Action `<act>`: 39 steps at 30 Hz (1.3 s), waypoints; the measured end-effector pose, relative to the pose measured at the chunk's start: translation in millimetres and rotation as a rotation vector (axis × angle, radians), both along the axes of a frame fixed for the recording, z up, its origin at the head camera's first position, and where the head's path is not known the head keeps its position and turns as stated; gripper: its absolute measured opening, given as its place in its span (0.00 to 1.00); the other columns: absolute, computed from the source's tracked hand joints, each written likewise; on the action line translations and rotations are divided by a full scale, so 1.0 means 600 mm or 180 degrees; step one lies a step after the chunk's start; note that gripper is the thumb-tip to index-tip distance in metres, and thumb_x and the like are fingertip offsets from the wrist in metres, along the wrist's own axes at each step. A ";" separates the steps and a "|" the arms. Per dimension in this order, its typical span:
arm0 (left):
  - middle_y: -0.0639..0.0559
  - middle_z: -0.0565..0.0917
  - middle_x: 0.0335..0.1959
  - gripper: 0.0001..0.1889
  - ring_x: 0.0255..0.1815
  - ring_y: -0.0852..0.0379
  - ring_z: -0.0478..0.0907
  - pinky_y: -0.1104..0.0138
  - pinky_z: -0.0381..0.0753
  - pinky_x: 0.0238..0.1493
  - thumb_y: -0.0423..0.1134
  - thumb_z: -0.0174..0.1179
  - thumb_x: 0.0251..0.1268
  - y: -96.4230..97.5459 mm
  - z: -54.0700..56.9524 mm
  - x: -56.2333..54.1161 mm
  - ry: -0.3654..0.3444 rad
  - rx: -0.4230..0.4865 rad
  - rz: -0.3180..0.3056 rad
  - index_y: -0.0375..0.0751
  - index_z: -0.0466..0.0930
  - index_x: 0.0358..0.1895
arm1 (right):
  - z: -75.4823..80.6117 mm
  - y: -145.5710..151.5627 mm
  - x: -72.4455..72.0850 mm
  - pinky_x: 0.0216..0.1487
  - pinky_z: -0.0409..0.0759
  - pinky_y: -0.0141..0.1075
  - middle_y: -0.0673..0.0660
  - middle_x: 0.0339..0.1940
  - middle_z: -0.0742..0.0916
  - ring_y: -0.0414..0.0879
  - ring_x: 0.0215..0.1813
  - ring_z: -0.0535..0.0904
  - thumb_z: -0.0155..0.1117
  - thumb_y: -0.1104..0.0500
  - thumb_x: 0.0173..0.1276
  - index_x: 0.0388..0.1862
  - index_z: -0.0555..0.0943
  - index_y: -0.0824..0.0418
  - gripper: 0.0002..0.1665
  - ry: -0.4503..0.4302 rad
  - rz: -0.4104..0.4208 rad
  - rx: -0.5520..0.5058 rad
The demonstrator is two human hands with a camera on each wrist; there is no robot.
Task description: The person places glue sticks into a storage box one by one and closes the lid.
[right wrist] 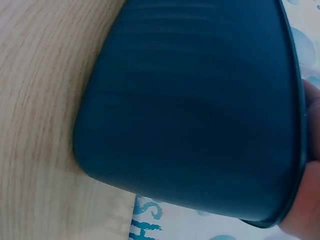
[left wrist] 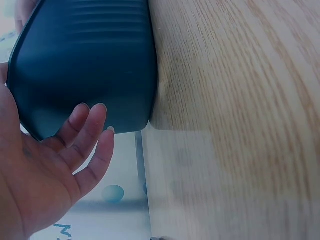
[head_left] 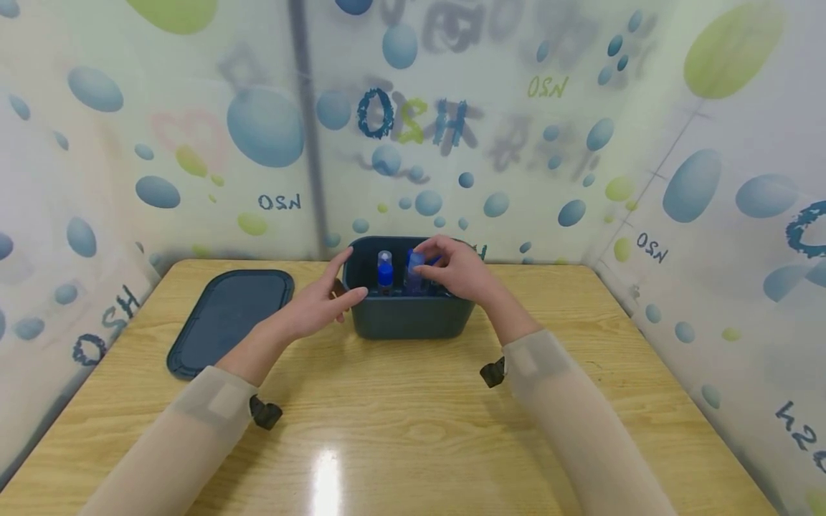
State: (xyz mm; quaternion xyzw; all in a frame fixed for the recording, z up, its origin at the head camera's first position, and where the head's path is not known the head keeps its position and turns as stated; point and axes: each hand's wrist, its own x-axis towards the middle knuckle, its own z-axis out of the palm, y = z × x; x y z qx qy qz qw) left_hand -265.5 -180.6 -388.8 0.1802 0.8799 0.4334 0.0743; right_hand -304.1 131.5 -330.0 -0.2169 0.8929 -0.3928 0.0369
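A dark blue-green plastic bin (head_left: 413,319) stands on the table near the back wall. Inside it are several small bottles, among them a blue-capped bottle (head_left: 385,276) standing upright. My right hand (head_left: 459,269) reaches over the bin's right side and pinches a translucent bluish bottle (head_left: 415,276) between thumb and fingers; its lower part is hidden behind the front wall. At the left end of the bin, my left hand (head_left: 319,304) is spread, thumb and index finger at the rim. In the left wrist view, its other fingers (left wrist: 90,132) lie loosely bent beside the bin's end wall.
To the left, a dark lid (head_left: 235,315) with a raised edge lies flat on the wooden table (head_left: 400,416). Behind the bin rises a patterned wall (head_left: 413,165), with more wall at both sides. Black wrist cameras sit at both sleeves.
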 end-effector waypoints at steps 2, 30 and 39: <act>0.37 0.84 0.46 0.49 0.41 0.39 0.85 0.56 0.83 0.51 0.65 0.55 0.84 0.001 0.000 0.000 -0.0009 -0.0004 -0.0010 0.67 0.31 0.92 | -0.004 0.001 -0.002 0.51 0.87 0.45 0.55 0.62 0.88 0.52 0.50 0.87 0.71 0.51 0.82 0.68 0.83 0.51 0.20 -0.0069 -0.0022 0.0057; 0.39 0.84 0.43 0.49 0.39 0.40 0.85 0.57 0.82 0.48 0.65 0.56 0.84 0.001 0.000 -0.002 0.0011 -0.0020 0.0009 0.67 0.31 0.92 | -0.008 -0.012 -0.002 0.52 0.87 0.45 0.55 0.61 0.88 0.53 0.54 0.87 0.71 0.55 0.81 0.65 0.83 0.51 0.17 -0.0324 -0.0093 0.0362; 0.40 0.84 0.44 0.49 0.41 0.39 0.86 0.56 0.82 0.49 0.67 0.55 0.84 0.003 -0.002 -0.002 -0.0004 -0.0023 0.0026 0.68 0.31 0.92 | -0.008 -0.009 0.000 0.51 0.89 0.45 0.55 0.63 0.88 0.51 0.53 0.87 0.73 0.52 0.79 0.66 0.83 0.51 0.20 -0.0241 -0.0090 0.0320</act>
